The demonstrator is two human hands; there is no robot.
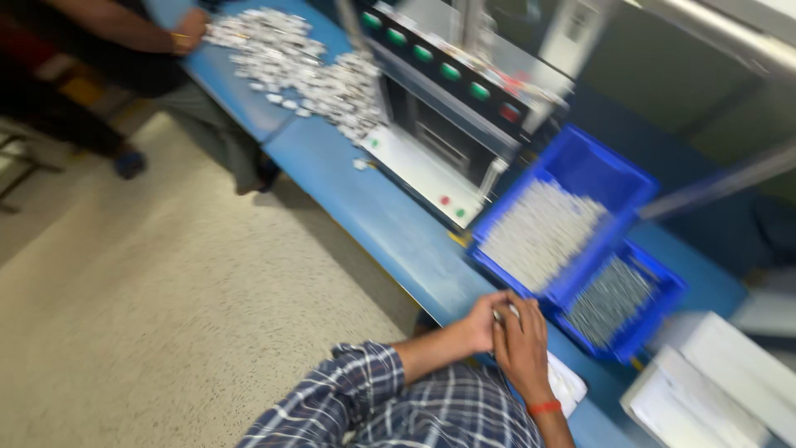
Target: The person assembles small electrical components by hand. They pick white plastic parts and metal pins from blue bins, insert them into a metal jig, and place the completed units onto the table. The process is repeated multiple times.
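Observation:
My left hand [479,325] and my right hand [522,347] are pressed together at the near edge of the blue workbench [390,224]. Between the fingers they pinch a small whitish part [502,314]; motion blur hides its shape. My right wrist carries an orange band, and a plaid sleeve covers my left arm. Just beyond my hands stand two blue bins. The larger bin [605,178] holds pale thin parts. The smaller bin [663,311] holds grey ones.
A press-like machine [448,108] with green buttons and a white base plate sits on the bench. Behind it lies a pile of small white pieces [307,66], where another person's hand [191,29] rests. White boxes [713,382] stand at the right, and a white sheet [568,386] lies under my right hand.

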